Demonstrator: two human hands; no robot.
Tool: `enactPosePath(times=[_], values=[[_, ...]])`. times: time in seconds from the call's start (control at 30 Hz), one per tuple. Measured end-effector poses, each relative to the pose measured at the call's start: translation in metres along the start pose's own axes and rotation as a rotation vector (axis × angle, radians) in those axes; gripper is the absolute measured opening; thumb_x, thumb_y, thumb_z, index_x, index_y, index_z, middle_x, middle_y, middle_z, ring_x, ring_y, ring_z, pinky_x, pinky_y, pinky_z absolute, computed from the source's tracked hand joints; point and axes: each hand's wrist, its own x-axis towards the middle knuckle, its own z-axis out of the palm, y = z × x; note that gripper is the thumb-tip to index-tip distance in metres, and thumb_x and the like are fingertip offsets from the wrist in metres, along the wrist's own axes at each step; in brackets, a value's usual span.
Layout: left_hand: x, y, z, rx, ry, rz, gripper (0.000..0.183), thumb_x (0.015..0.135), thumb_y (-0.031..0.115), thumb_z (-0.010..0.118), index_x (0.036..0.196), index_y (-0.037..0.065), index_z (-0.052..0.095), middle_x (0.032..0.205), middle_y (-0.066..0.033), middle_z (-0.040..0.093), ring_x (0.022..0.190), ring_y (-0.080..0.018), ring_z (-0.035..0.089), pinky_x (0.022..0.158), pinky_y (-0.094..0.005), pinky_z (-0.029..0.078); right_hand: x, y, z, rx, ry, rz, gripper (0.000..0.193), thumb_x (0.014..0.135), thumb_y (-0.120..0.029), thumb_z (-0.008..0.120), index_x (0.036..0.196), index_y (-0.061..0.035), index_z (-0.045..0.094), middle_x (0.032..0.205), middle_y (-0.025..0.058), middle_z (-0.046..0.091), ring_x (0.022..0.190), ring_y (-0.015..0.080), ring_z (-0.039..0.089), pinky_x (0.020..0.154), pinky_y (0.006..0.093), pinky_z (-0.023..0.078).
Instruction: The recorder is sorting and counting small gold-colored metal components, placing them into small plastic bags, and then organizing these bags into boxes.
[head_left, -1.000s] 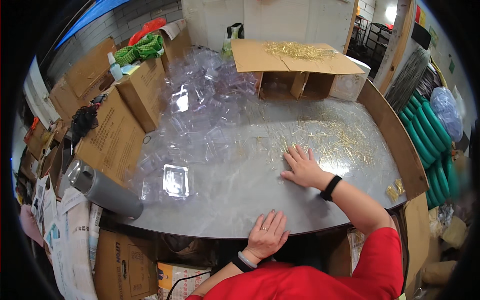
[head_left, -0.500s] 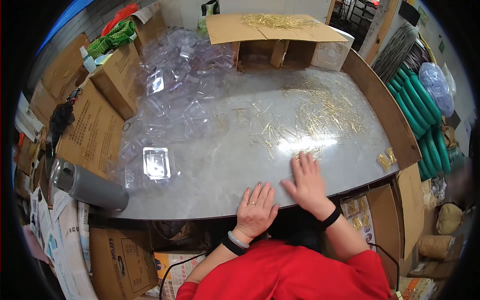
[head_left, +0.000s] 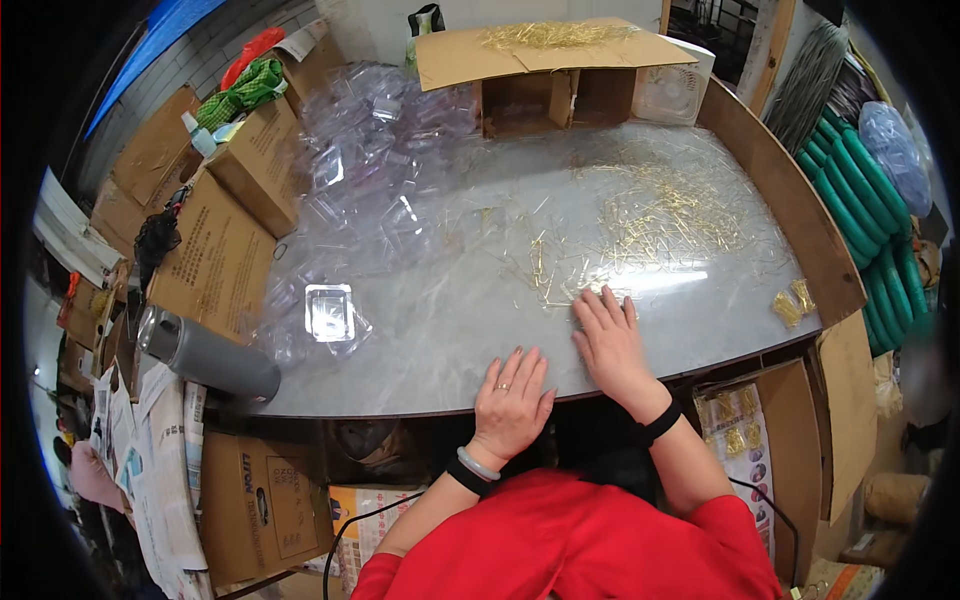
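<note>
My left hand point(head_left: 511, 398) lies palm down at the table's near edge, its fingers stretched out and a ring on one of them. No object shows under it. To its right, my right hand point(head_left: 612, 342) also rests flat on the grey table, fingers extended. Its fingertips touch the near side of a scatter of thin gold-coloured wire pieces point(head_left: 665, 215); whatever lies under the palm is hidden. A smaller group of these wire pieces point(head_left: 540, 262) lies loosely left of the right fingertips.
Clear plastic boxes point(head_left: 375, 190) heap on the left, near a grey bottle point(head_left: 215, 355). A cardboard shelf point(head_left: 555, 62) at the back carries more gold wire. A cardboard wall point(head_left: 785, 185) lines the right side, with small gold bundles point(head_left: 793, 302) at its near end.
The whole view has shifted slightly. My right hand has slid a little forward and left, and its thumb has come closer to the fingers. My left hand stays flat near the edge.
</note>
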Motion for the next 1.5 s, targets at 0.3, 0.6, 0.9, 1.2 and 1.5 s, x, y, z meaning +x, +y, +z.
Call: enactPosePath(times=[0.3,0.6,0.9,1.2,1.5], values=[[0.004,0.001,-0.009,-0.067,-0.042,-0.027,0.048,0.091,0.026,0.069,0.13,0.0,0.06,0.136,-0.0164,0.059,0.126,-0.0351,0.055,0.108,-0.0487,0.041,-0.012,-0.011,-0.026,0.072,0.024,-0.051,0.037,0.093,-0.008,0.061,0.129,-0.004,0.058,0.137,0.0186,0.054,0.136,0.0427,0.044,0.115,0.0511,0.035],[0.018,-0.009,-0.027,-0.202,-0.135,-0.108,0.07,0.081,0.024,0.081,0.137,-0.005,0.05,0.138,-0.022,0.051,0.124,-0.0414,0.049,0.106,-0.0473,0.042,-0.006,0.017,-0.019,0.411,0.094,-0.09,0.025,0.087,-0.007,0.064,0.112,-0.0029,0.064,0.118,0.0166,0.062,0.118,0.0386,0.055,0.101,0.0464,0.046],[0.023,-0.024,-0.02,-0.204,-0.179,-0.103,0.078,0.079,0.03,0.083,0.137,-0.008,0.047,0.138,-0.0242,0.05,0.128,-0.0429,0.046,0.109,-0.0482,0.039,-0.001,-0.017,-0.013,0.021,0.015,0.111,0.061,0.09,-0.031,0.069,0.139,0.0001,0.05,0.147,0.0163,0.049,0.141,0.0388,0.04,0.119,0.0529,0.027],[0.021,-0.022,-0.017,-0.249,-0.15,-0.175,0.095,0.076,0.028,0.086,0.148,-0.007,0.034,0.142,-0.0264,0.048,0.133,-0.0442,0.043,0.112,-0.0483,0.037,-0.004,0.008,-0.006,0.406,-0.075,-0.305,0.042,0.091,-0.014,0.066,0.132,-0.0075,0.058,0.137,0.0115,0.057,0.133,0.0333,0.049,0.118,0.0541,0.031],[0.023,-0.019,-0.021,-0.271,-0.165,-0.303,0.096,0.073,0.032,0.088,0.145,-0.008,0.037,0.145,-0.0275,0.039,0.137,-0.046,0.036,0.114,-0.0488,0.035,-0.007,-0.008,-0.016,0.261,0.011,-0.114,0.038,0.089,-0.01,0.066,0.127,-0.0058,0.061,0.136,0.0125,0.058,0.131,0.034,0.051,0.114,0.0479,0.038]])
